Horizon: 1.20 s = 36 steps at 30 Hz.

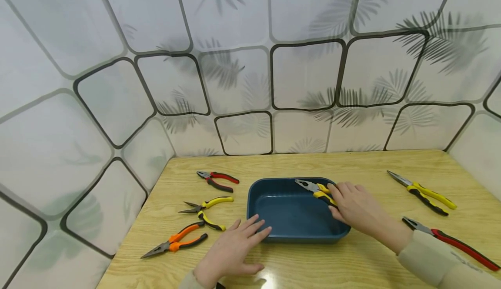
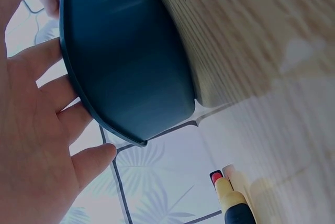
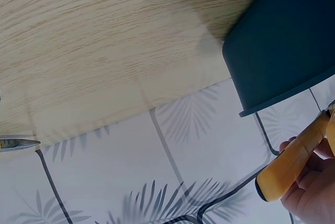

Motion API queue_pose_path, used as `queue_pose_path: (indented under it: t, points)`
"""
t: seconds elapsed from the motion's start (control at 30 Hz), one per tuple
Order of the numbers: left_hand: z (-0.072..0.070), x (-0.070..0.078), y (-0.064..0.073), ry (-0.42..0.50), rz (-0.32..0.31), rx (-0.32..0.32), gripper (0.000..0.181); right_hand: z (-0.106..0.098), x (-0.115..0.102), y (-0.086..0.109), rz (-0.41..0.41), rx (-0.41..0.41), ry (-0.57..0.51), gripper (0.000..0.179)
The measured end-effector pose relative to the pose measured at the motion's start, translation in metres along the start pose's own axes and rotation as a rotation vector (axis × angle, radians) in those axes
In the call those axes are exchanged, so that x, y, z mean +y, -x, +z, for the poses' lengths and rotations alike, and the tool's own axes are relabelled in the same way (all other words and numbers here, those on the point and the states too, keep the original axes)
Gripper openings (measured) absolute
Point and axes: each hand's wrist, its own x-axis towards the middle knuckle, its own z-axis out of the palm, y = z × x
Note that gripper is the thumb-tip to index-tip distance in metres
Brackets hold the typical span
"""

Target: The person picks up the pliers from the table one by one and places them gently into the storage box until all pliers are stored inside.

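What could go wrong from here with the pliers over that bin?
The yellow-and-black metal pliers might slip from the right grip, since they are held up over the dark-blue, rounded-rectangular, plastic-looking bin. If dropped, they could bounce toward the left grip, whose fingers are spread at the bin's rim.

Lt. beige sleeves (image 1: 427, 257) — R one w/ sm. dk. marking (image 1: 464, 261).

Head view forward and down, wrist views close, tray (image 1: 297, 239) shared
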Motion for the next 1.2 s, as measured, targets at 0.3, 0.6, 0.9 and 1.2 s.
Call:
queue_pose_path:
  t: [0.3, 0.6, 0.9, 1.2]
  points:
    - [-0.001, -0.001, 0.0, 0.015, 0.0, -0.001, 0.073, 0.003, -0.003, -0.006, -0.027, -0.039, 0.006, 0.07]
    - [-0.002, -0.001, -0.001, 0.01, -0.003, -0.007, 0.073, 0.008, -0.008, -0.01, -0.049, -0.032, -0.008, 0.071]
    - [-0.001, 0.0, 0.0, 0.005, 0.005, 0.002, 0.073, 0.013, -0.011, -0.012, -0.067, -0.04, -0.005, 0.053]
    - [-0.002, 0.0, 0.0, 0.005, -0.007, -0.006, 0.073, 0.016, -0.014, -0.016, -0.077, -0.078, -0.01, 0.053]
